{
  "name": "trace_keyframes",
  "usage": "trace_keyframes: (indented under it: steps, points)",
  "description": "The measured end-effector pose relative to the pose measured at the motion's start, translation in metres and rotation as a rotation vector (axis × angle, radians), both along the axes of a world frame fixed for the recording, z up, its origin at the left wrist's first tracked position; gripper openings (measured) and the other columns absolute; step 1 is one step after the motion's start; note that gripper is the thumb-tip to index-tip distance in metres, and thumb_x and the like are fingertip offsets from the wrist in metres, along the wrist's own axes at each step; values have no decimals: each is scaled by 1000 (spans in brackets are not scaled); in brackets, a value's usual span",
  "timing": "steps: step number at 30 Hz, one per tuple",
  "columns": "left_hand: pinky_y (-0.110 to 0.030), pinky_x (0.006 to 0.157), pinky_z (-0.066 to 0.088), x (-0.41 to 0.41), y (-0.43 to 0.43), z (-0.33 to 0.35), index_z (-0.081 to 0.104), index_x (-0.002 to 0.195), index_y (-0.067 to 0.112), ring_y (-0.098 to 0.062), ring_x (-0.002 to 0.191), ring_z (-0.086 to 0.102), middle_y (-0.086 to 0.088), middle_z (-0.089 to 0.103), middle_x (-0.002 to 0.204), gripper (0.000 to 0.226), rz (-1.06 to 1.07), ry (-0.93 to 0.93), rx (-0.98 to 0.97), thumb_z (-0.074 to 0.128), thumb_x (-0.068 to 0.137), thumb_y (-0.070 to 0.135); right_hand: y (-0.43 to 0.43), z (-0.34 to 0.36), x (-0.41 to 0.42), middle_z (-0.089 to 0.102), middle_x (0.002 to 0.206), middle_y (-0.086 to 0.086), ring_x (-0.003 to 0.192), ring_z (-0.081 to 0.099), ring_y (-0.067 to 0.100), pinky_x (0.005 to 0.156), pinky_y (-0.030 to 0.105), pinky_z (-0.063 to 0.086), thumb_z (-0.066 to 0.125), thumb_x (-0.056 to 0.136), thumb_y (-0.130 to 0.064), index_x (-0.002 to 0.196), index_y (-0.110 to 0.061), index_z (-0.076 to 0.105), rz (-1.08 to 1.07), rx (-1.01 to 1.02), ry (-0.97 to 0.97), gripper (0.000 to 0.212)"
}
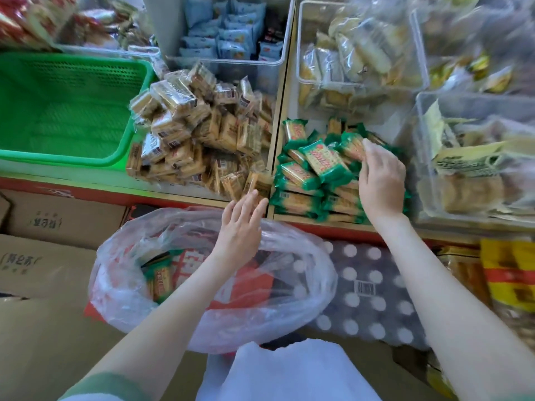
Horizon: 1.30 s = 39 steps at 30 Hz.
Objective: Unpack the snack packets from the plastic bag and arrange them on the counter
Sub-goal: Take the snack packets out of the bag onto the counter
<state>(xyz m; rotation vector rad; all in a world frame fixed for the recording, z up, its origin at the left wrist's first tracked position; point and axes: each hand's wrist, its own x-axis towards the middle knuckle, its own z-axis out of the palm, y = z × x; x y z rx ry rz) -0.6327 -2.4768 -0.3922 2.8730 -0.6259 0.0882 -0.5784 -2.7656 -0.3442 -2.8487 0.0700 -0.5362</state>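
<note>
snack packets (315, 163) lie under the flat right hand (380, 180); left hand (240, 227) hovers, fingers spread.

Snack packets (315, 163) green with golden faces; other packets (202, 131) tan; basket (66, 111) bright green (latticed); plastic bag (121, 285) clear.

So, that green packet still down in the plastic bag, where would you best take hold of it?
Probably pinch the green packet across its long edges near the upper end, coming down through the open mouth of the plastic bag. It leans against the bag's left wall, so that end is most exposed. The left hand hovers closest.
</note>
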Motion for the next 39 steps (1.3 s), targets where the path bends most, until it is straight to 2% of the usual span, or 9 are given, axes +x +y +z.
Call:
trace_keyframes:
  steps: [4,10,14,19,23,25,27,30,39]
  points:
    - [-48,112,23,-6,3,-9,53,132,9,-29,132,31,-19,41,145,61,-38,55,58,74,75,13,-10,-16,11,12,161,4,148,5,20,116,48,4,31,102,-40,153,-20,21,14,-120,540,55]
    - [-51,110,27,-24,62,-11,53,133,9,-36,130,44,-19,46,143,51,14,48,58,65,84,12,33,-5,-16,35,151,16,141,25,28,114,49,15,45,97,-19,145,-6,36,13,101,127,51]
    - [-50,113,20,-51,131,-17,54,133,9,-34,134,38,-18,43,145,45,182,132,136,48,91,25,122,-5,-50,48,133,15,126,37,27,105,42,27,49,88,-11,138,-6,41,280,170,-4,51]
    - [-48,115,-12,-92,205,-24,33,149,10,-27,149,9,-11,19,159,80,422,367,238,66,84,42,242,-41,-95,53,125,12,119,42,25,101,39,34,55,85,-8,136,-6,44,693,147,176,53]
    - [-60,113,8,-113,248,-40,44,143,13,-34,143,27,-15,33,154,100,398,469,293,78,61,59,318,-81,-119,61,123,14,113,57,31,93,41,48,74,70,-1,129,-3,56,877,45,433,62]
    - [-62,112,13,-116,262,-49,39,147,18,-34,144,25,-14,30,155,105,389,499,265,72,60,66,347,-92,-124,50,140,16,128,47,31,105,43,41,69,73,2,137,-4,48,945,-73,618,67]
    - [-61,114,8,-115,272,-56,18,154,25,-30,149,5,-9,10,161,110,374,510,220,65,66,72,366,-101,-124,17,159,8,146,16,25,116,44,16,52,89,0,152,-9,20,1013,-206,780,71]
    - [-53,118,-2,-109,284,-60,-9,153,32,-24,147,-18,-1,-15,161,115,351,612,148,58,71,76,377,-106,-119,-4,162,-1,148,-2,25,117,48,5,51,94,-12,154,-21,-3,979,-369,895,81]
    - [-54,118,9,-79,280,-60,-7,154,24,-31,145,-21,-6,-26,158,117,272,711,-16,70,75,61,350,-109,-115,-6,162,-4,147,-3,35,117,55,6,44,92,-3,152,-38,11,893,-421,963,77]
